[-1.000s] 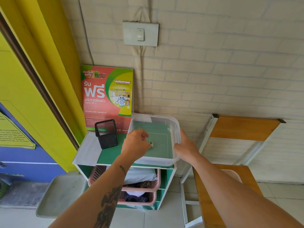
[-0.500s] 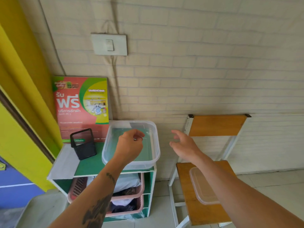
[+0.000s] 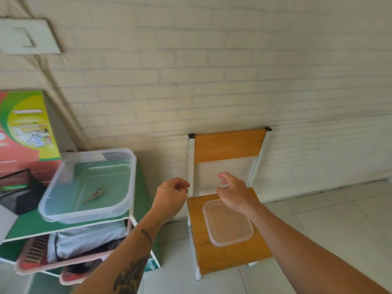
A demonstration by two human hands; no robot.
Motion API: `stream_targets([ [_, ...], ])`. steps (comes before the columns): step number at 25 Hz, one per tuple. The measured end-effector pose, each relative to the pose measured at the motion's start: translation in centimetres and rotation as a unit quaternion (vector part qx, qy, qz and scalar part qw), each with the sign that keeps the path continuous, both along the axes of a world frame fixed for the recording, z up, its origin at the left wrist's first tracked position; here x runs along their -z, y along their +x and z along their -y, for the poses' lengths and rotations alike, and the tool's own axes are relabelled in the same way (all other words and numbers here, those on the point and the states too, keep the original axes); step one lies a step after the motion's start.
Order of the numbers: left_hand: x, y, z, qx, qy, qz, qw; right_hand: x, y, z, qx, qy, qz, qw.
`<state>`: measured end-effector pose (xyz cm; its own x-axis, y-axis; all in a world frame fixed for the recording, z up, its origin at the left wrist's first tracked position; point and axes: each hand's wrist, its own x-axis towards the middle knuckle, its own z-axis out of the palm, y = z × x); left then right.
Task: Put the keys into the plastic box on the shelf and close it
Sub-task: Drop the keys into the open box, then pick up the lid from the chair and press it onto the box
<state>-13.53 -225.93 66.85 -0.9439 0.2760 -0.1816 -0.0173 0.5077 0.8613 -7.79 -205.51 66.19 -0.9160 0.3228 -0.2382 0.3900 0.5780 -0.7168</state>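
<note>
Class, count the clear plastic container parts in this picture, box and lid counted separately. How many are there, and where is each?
2. The open plastic box sits on the green shelf top at left; its lid lies flat on the wooden chair seat. None seem hidden.

The keys (image 3: 93,195) lie in the plastic box (image 3: 89,185) on top of the shelf (image 3: 27,227), to my left, with a mesh holder (image 3: 18,193) further left and a poster (image 3: 25,132) behind against the wall. To the right stands a chair (image 3: 228,200) (its back against the wall), the lid (image 3: 228,222) flat on its seat. My left hand (image 3: 170,197) hangs between shelf and chair, my right hand (image 3: 234,193) above the lid's far edge.
</note>
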Motion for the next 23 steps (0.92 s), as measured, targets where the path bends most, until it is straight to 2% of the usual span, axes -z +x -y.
stream_targets([
  [6, 4.7, 2.7, -9.0, -0.039, -0.015, 0.088, 0.995, 5.4, 3.0, -9.1, -0.002, -0.021, 0.088, 0.996],
  [12, 10.4, 3.2, -12.4, -0.072, -0.046, 0.167, 0.982, 10.7, 3.6, -12.7, -0.005, -0.034, 0.153, 0.988],
  [18, 19.6, 1.1, -14.1, -0.092, -0.080, 0.220, 0.968, 19.7, 2.1, -14.0, 0.037, -0.065, 0.193, 0.978],
  [23, 28.9, 0.0, -15.7, -0.088, -0.097, 0.253, 0.959, 27.1, 0.4, -14.9, 0.055, -0.051, 0.191, 0.979],
])
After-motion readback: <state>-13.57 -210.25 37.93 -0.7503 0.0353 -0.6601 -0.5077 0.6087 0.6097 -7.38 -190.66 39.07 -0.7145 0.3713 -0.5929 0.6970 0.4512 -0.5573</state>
